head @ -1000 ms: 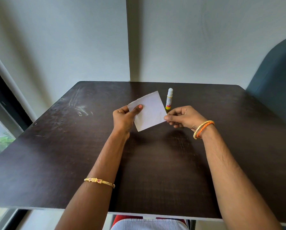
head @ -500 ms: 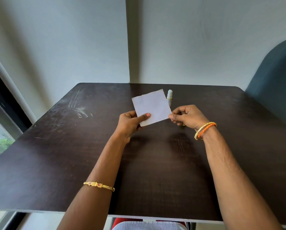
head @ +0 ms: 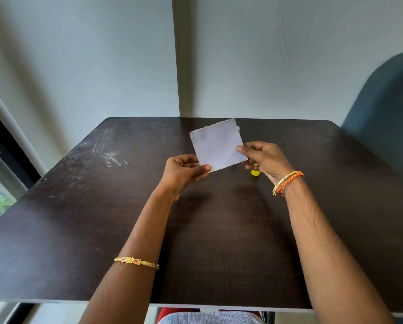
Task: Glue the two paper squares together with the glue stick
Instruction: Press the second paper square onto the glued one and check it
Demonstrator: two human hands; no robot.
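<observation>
Dark wood-grain counter [head: 219,242] beneath 2 raised hands: the left hand [head: 184,171] pinches the white square paper sheet [head: 217,146] at its lower corner, the right hand [head: 263,157] at its right edge, yellow-based glue stick [head: 255,172] mostly hidden behind it.

A dark wood-grain table [head: 102,230] fills the space under my grip, its top marked by pale swirled smears [head: 109,155] well to the left of my hands. A glue stick [head: 255,172] stands on it just behind my right hand, showing only its yellow base and white tip.
</observation>
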